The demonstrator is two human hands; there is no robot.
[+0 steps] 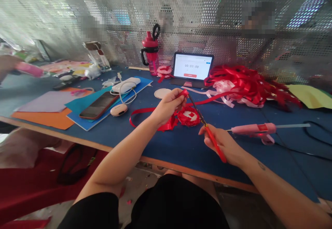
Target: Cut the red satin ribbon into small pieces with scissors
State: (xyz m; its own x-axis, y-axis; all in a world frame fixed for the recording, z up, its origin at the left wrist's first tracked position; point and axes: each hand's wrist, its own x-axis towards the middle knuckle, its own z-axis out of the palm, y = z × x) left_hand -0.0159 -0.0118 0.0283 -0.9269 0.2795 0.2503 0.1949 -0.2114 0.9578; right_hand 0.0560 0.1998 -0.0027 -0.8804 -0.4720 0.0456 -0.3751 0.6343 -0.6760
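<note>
My left fingers [178,99] pinched on red satin ribbon [185,93], just above counter [160,148], near rosette [190,116]. Right fingers [209,142] wrapped round scissors [212,139], blades [196,108] right by ribbon. I'd pull it taut, snip once, clean.

A tall wall of silvery perforated metal sheet [223,46] spans the whole background, crossed by a horizontal metal rail [204,29], with pale light showing through its round holes, brightest at the upper left and upper right. Against it stands a long blue-topped table [160,148] with a light-brown wooden front edge [178,169]; below lie a grey floor [137,191] dotted with small red scraps [129,201] and, at left, a smooth dark-red surface [23,191], only partly visible.
</note>
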